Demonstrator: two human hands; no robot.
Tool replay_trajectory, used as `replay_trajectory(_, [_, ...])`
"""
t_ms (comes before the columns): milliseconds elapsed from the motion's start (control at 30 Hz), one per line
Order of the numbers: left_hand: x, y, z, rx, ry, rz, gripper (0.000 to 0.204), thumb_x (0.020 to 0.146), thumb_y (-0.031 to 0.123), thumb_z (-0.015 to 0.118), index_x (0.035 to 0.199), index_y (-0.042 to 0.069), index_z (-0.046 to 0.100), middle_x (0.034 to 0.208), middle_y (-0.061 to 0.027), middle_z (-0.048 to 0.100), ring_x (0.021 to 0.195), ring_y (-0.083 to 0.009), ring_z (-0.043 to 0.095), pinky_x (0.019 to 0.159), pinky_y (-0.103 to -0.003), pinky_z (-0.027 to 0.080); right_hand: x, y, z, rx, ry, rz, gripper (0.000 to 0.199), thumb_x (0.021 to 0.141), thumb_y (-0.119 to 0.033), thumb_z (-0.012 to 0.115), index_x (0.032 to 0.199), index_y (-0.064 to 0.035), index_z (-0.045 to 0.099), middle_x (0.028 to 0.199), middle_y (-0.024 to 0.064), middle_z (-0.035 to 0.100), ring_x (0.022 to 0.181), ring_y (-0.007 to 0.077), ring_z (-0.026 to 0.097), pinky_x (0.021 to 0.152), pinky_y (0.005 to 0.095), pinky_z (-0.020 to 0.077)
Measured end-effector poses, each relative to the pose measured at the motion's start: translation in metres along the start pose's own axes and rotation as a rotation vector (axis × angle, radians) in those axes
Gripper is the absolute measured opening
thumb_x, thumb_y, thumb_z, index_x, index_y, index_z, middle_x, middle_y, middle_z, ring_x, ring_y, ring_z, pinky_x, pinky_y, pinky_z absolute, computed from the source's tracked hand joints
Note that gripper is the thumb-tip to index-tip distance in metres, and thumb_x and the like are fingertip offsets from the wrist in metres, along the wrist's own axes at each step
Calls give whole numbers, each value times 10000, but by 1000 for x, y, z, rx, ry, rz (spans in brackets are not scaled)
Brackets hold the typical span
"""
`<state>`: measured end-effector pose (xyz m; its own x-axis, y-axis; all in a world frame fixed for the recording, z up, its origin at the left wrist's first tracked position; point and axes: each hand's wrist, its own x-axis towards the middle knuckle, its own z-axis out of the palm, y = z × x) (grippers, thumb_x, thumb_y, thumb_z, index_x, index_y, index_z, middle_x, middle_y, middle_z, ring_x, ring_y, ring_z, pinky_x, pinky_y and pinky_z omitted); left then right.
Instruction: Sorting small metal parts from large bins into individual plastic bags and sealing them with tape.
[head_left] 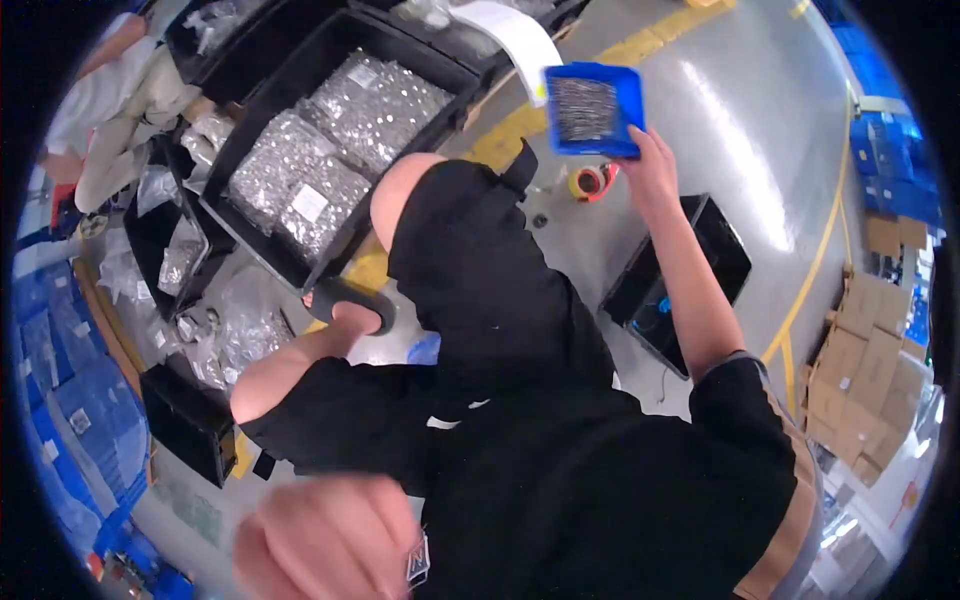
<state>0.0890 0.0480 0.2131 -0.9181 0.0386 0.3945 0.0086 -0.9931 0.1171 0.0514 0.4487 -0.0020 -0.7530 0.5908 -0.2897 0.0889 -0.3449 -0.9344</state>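
Note:
My right hand reaches far forward and grips the near edge of a small blue tray filled with thin silvery metal pieces, held up above the grey floor. Close under the camera at the lower left, my left hand shows as a blurred closed fist, with nothing visible in it. My bent legs in black shorts fill the middle of the view, with one knee raised and one foot in a black sandal on the floor.
A large black crate holds clear bags of silvery parts; more bags and black crates lie at the left. An orange tape roll, another black crate, cardboard boxes and yellow floor lines lie ahead. Another person crouches at top left.

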Motion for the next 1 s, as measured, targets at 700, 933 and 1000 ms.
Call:
replay_trajectory(700, [98, -143, 9, 531, 144, -836, 69, 835, 68, 704, 897, 99, 696, 844, -99, 666, 585, -170, 519, 485, -264, 337, 28, 338, -295, 277, 911, 692, 274, 973, -236, 504, 1172, -49, 515, 1087, 142, 566, 925, 329, 586, 739, 474, 537])
replay_trajectory(933, [74, -78, -58, 52, -453, -764, 193, 875, 261, 629, 886, 72, 590, 911, -137, 617, 748, -242, 574, 648, -317, 442, 3, 300, -215, -498, 1086, 594, 415, 864, -156, 609, 1239, 0, 528, 985, 131, 631, 891, 285, 615, 772, 380, 518])
replay_trajectory(1000, [77, -75, -50, 78, -353, -743, 152, 862, 204, 653, 905, 61, 626, 866, -142, 627, 676, -220, 558, 585, -289, 418, 10, 281, -207, -624, 935, 311, 436, 849, -123, 605, 1258, 5, 520, 1044, 130, 629, 911, 266, 615, 783, 353, 506])
